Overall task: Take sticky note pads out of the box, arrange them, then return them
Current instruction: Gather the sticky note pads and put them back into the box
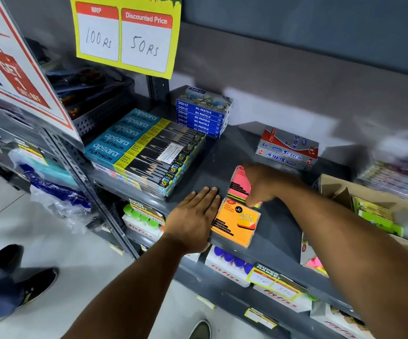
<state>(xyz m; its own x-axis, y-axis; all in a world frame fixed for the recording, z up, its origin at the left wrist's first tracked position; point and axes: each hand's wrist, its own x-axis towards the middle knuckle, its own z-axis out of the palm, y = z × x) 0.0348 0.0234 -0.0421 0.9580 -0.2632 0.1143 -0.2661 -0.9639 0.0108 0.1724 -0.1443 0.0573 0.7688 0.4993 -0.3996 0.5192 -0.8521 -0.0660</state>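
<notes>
While two sticky note pads, orange pad [234, 222] and pink pad [240, 183], lie at frame centre, left hand [193, 217] rests flat, fingers spread; right hand [263, 183] grips the pink pad. One cardboard box [340, 192] sits right.

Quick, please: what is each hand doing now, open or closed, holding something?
Left hand: open, flat beside the orange pad.
Right hand: curled on the pink pad; grip cannot be told.

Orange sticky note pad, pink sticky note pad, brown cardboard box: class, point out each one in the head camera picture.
Orange sticky note pad [234, 222]: head view, middle of its printed top face.
Pink sticky note pad [240, 183]: head view, top face left of the right hand.
Brown cardboard box [340, 184]: head view, open back flap.
</notes>
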